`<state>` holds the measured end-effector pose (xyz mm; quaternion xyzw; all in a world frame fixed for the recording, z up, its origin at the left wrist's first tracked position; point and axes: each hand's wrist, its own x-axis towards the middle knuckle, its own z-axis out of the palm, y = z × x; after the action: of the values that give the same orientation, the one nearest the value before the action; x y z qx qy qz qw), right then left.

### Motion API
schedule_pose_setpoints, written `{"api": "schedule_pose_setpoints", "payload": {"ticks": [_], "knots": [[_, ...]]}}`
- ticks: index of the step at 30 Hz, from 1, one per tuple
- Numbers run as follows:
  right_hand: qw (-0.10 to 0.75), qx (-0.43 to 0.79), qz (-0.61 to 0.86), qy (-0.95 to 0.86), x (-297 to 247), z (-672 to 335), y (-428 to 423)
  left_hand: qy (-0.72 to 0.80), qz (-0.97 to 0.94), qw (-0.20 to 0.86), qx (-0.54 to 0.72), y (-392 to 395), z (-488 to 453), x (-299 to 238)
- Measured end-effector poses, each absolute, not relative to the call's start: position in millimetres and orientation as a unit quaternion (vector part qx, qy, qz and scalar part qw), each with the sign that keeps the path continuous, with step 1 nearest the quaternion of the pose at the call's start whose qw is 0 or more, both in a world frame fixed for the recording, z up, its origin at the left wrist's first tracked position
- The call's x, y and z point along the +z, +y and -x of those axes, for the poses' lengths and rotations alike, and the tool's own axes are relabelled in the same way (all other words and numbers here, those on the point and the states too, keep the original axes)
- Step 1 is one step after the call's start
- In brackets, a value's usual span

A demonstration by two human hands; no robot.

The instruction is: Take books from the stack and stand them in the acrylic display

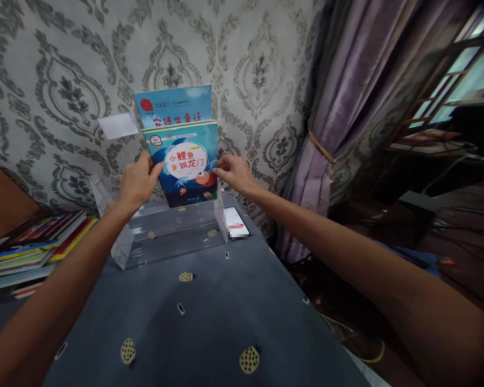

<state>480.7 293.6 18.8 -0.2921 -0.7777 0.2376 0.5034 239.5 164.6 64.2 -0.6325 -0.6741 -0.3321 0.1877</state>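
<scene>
Between my two hands I hold a children's picture book [187, 185] upright, its blue cover facing me with red Chinese lettering in a white oval. My left hand [137, 180] grips its left edge, thumb on the cover. The right edge is pinched by my right hand [234, 173]. Behind it a taller light-blue book [173, 102] shows its top part. A clear acrylic book rack [123, 244] stands under and around the books on the table; whether the front book's lower edge touches it I cannot tell.
A pile of books [36, 247] lies at the left. Just right of the rack is a phone [237, 223] with a lit screen. The grey tablecloth [210, 333] has a pineapple print. A tied purple curtain [326, 118] hangs beyond the table's right edge. A white card [118, 126] is against the patterned wall.
</scene>
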Motion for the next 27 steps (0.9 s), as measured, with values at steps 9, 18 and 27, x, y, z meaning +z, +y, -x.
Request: {"api": "schedule_pose_setpoints", "payload": {"ticks": [9, 18, 27], "knots": [[0.532, 0.218, 0.324, -0.751, 7.5, -480.8, 286.1, -0.706, 0.591, 0.205, -0.333, 163.1, -245.1, 49.1], [0.536, 0.265, 0.337, -0.727, -4.8, -472.0, 291.9, -0.720, 0.605, 0.182, -0.285, 161.8, -247.8, 40.5], [0.524, 0.298, 0.347, -0.718, -2.1, -470.7, 286.2, -0.749, 0.587, 0.192, -0.241, 160.9, -257.8, 43.9]]}}
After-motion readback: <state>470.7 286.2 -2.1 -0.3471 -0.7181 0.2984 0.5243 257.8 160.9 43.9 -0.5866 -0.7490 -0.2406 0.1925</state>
